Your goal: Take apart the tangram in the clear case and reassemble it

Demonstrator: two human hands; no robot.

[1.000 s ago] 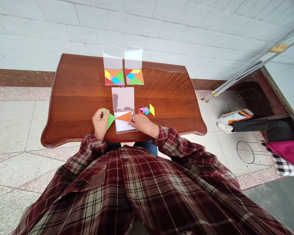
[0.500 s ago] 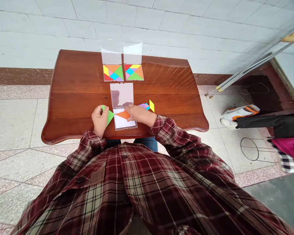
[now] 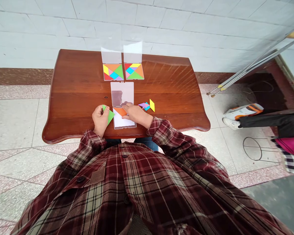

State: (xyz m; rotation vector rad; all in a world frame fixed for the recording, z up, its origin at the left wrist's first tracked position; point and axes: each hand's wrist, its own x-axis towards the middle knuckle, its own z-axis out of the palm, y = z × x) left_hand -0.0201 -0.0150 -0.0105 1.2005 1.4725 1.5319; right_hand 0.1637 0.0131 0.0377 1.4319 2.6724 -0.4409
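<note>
My left hand (image 3: 100, 119) pinches a green triangle tangram piece (image 3: 110, 117) by its edge, just left of the open clear case (image 3: 122, 127). Inside that case, my right hand (image 3: 137, 114) has its thumb and fingers on an orange triangle tangram piece (image 3: 120, 111), which lies along the upper left of the white base. Part of the orange piece is hidden under the hand. The case's lid (image 3: 122, 93) is folded back flat on the table. Right of it lie a yellow parallelogram (image 3: 152, 105) and several small purple, pink and blue pieces (image 3: 145, 106), bunched together.
Two open cases filled with tangram pieces, a left one (image 3: 113, 71) and a right one (image 3: 134, 71), stand at the back of the wooden table (image 3: 171, 94). Crutches (image 3: 245, 68) lean at the right. A person's leg (image 3: 262, 122) shows beyond the table.
My right hand has shifted slightly left, moving the orange triangle up against the case's upper left corner. The left hand keeps the green triangle in nearly the same place.
</note>
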